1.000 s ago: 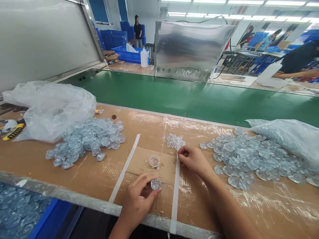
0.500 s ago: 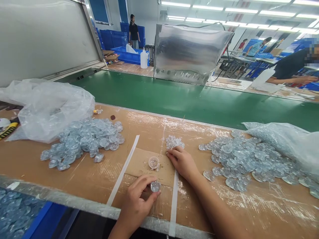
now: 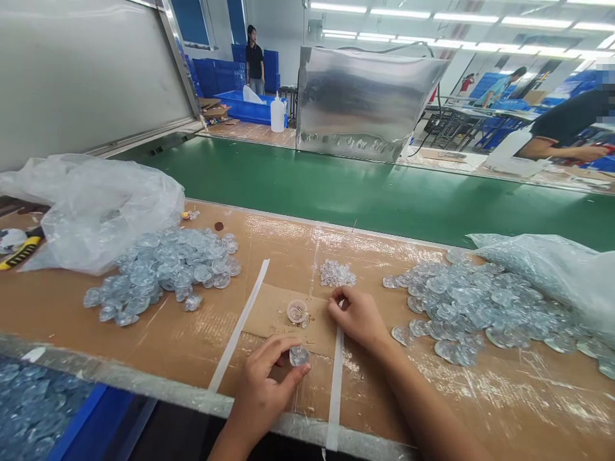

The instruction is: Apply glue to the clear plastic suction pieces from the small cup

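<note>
My left hand grips a small clear plastic cup-shaped piece between thumb and fingers, above the table's near side. My right hand is closed in a pinch at the right edge of a cardboard sheet; whatever its fingertips hold is hidden. Just beyond it lies a heap of tiny clear pieces. On the sheet stands a small round clear dish, with brownish crumbs and a few clear bits beside it.
Piles of clear plastic pieces lie left and right, beside plastic bags. White tape strips flank the sheet. A green conveyor belt runs behind. A blue bin sits lower left. A co-worker's arm shows far right.
My right hand has drawn back slightly from the heap of tiny pieces, its fingers curling into a pinch. My left hand still holds the clear piece, nearly in place.
</note>
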Demonstrator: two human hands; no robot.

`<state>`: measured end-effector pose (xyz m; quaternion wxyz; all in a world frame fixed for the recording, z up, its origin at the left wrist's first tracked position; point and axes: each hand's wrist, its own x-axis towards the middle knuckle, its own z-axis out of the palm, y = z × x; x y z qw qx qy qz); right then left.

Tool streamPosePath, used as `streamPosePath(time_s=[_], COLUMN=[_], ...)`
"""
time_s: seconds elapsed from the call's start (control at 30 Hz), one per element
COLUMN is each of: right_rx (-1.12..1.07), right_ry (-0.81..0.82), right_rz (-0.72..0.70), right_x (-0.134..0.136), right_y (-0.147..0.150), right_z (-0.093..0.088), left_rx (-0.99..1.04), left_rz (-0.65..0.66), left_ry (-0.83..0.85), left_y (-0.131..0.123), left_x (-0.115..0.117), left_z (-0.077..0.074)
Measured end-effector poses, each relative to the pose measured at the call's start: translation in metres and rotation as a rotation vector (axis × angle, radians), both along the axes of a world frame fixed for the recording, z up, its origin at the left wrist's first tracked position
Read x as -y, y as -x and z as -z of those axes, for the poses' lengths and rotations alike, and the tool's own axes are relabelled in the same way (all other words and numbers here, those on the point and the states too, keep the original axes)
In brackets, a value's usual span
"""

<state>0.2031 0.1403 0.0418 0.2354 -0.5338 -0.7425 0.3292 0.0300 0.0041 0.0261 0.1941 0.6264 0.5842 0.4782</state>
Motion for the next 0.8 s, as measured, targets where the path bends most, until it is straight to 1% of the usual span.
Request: streamPosePath(time_s=[0.03, 0.1, 0.17, 0.23, 0.3, 0.37, 0.5, 0.53, 0.6, 0.67, 0.73, 0.8], right_rx=[-0.129, -0.371, -0.544, -0.618, -0.626, -0.603, -0.574, -0.58, -0.591, -0.585, -0.57, -0.548], right_ry=[0.059, 0.211, 0.368, 0.478, 0.533, 0.534, 0.479, 0.512, 0.65, 0.797, 0.878, 0.893], right_rz=[-0.037, -0.154, -0.295, -0.409, -0.47, -0.483, -0.455, -0.442, -0.407, -0.362, -0.332, -0.326], right_x=[0.004, 0.014, 0.024, 0.031, 0.035, 0.036, 0.035, 0.035, 0.036, 0.038, 0.039, 0.036], right_y=[0.0, 0.002, 0.007, 0.012, 0.015, 0.017, 0.017, 0.018, 0.018, 0.019, 0.021, 0.025], right_z=[-0.001, -0.005, -0.007, -0.008, -0.007, -0.005, -0.001, -0.001, -0.002, -0.003, -0.002, 0.005], left_rx=[0.01, 0.034, 0.05, 0.057, 0.058, 0.055, 0.044, 0.039, 0.009, -0.046, -0.109, -0.153], left_rz=[0.001, -0.004, -0.001, 0.007, 0.014, 0.006, -0.019, -0.019, -0.019, -0.021, -0.014, -0.12], left_ry=[-0.003, 0.0, 0.013, 0.024, 0.027, 0.024, 0.002, -0.004, -0.012, -0.038, -0.093, -0.088], left_y=[0.0, 0.0, -0.001, -0.002, -0.002, -0.001, -0.002, -0.002, -0.002, -0.001, -0.001, 0.001], left_x=[0.0, 0.0, -0.001, 0.0, 0.0, 0.0, -0.002, -0.003, -0.002, 0.001, 0.005, 0.006], left_z=[-0.001, -0.003, -0.004, -0.004, -0.003, -0.003, -0.004, -0.004, -0.002, 0.005, 0.014, 0.022])
